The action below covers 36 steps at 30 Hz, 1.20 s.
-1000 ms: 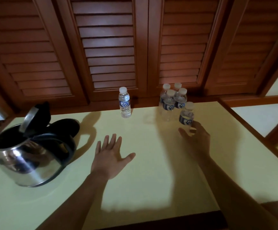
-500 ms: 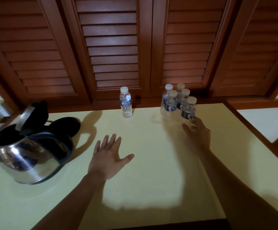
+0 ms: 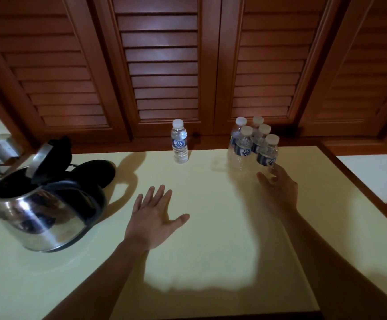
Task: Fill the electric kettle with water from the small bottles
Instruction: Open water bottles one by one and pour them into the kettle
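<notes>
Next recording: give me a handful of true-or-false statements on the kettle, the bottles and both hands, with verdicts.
1. The electric kettle has its lid up. True.
2. The left hand holds a bottle. False: it is open, palm down, holding nothing.
3. The lone bottle and the cluster of five bottles are all capped. True.
4. The lone bottle stands right of the cluster. False: it stands left of it, nearer the kettle.
5. The right hand reaches for the kettle. False: it reaches for the nearest bottle of the cluster.
</notes>
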Tool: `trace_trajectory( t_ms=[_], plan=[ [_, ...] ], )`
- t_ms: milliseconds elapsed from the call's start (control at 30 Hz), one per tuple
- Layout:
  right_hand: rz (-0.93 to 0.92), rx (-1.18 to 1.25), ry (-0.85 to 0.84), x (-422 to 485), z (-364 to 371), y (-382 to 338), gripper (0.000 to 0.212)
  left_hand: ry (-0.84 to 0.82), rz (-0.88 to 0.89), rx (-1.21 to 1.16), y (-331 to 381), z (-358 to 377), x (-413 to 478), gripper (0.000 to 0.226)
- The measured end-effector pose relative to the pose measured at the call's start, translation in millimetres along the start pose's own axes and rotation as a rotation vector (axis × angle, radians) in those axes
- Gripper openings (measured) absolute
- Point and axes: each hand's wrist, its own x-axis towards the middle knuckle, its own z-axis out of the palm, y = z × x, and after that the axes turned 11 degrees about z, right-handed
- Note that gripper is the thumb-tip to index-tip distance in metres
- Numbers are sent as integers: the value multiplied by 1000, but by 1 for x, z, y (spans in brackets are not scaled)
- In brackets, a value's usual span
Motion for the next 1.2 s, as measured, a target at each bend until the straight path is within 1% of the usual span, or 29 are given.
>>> trace_trajectory(
  t_ms=[67, 133, 200, 267, 433, 533, 633, 733, 800, 867, 933, 1000, 1067, 1133, 1200],
  plan=[
    [20, 31, 3, -3, 1, 3, 61, -3, 0, 4, -1, 1, 0, 100],
    [23, 81, 60, -13, 4, 5, 63, 1, -4, 0, -1, 0, 0, 101],
    [-75, 51, 148, -30, 9, 5, 54, 5, -10, 4, 1, -1, 0, 101],
    [-192, 15, 168, -46, 15, -5, 43, 4, -19, 25, 4, -1, 0, 99],
    [-379, 80, -55, -65, 44, -50, 31, -17, -55, 33, 6, -2, 0, 100],
    [-398, 107, -179, -58, 65, -85, 28, -23, -59, 22, 6, -2, 1, 101],
    [-395, 96, -260, -40, 92, -116, 37, -29, -58, 18, 5, -2, 2, 101],
    [-380, 78, -311, -21, 121, -142, 52, -39, -63, 9, 2, -2, 2, 101],
    [-369, 116, -335, -10, 138, -155, 61, -48, -61, 1, 2, -3, 2, 101],
    [-355, 162, -380, -1, 152, -165, 66, -59, -60, 1, 2, -4, 2, 100],
    [-364, 193, -395, 5, 164, -172, 60, -69, -60, 4, 2, -4, 3, 99],
    [-403, 197, -363, 8, 170, -176, 45, -75, -62, 8, 1, -3, 4, 99],
    [-446, 207, -344, 8, 173, -176, 35, -78, -61, 7, 1, -3, 4, 99],
    [-481, 219, -344, 10, 173, -173, 32, -77, -57, 3, 0, -3, 5, 99],
    [-494, 215, -356, 11, 171, -171, 34, -74, -54, 1, -1, -2, 6, 99]
  ],
)
